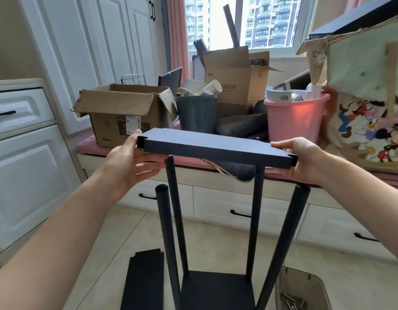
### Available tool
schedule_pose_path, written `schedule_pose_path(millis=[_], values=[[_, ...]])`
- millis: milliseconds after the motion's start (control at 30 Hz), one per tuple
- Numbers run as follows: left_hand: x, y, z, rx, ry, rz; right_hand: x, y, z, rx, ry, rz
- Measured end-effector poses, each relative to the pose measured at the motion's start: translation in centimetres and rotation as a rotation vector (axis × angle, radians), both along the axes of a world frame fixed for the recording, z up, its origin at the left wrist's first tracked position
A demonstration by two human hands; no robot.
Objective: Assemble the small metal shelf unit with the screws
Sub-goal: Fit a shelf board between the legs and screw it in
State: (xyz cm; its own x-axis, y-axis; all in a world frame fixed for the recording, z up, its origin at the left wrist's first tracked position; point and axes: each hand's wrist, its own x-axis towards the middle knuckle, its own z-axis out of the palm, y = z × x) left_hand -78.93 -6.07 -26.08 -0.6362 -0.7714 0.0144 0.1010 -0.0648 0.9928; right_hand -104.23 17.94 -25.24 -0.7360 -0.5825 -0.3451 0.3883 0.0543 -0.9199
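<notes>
I hold a dark metal shelf panel (pixel 207 145) level above the frame. My left hand (pixel 131 162) grips its left end, thumb on top and fingers under. My right hand (pixel 305 159) grips the right end the same way. Below stand several black upright posts (pixel 256 220) rising from a bottom shelf (pixel 216 289) on the floor. The panel sits over the two far posts, and the two near posts (pixel 165 229) stand free in front. Screws (pixel 292 303) lie in a clear plastic tray at the lower right.
Another black panel (pixel 144 280) lies on the floor to the left. Behind, a window bench carries cardboard boxes (pixel 117 113), a grey bin (pixel 196 114), a pink bucket (pixel 294 117) and a cartoon-print bag (pixel 372 130). White cabinets (pixel 21 153) stand left.
</notes>
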Motion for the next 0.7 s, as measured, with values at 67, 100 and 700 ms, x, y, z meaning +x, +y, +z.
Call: schedule_pose_path(millis=[67,100,700], values=[[-0.4,-0.2,-0.6,-0.002,-0.013,0.021,-0.2,0.0,-0.6,0.014,-0.012,0.010],[-0.6,-0.3,-0.9,0.005,-0.013,0.032,-0.2,0.1,-0.8,0.026,-0.009,0.012],[0.1,0.8,-4.6,0.068,-0.031,-0.119,-1.2,1.9,-2.4,0.147,0.049,0.080]])
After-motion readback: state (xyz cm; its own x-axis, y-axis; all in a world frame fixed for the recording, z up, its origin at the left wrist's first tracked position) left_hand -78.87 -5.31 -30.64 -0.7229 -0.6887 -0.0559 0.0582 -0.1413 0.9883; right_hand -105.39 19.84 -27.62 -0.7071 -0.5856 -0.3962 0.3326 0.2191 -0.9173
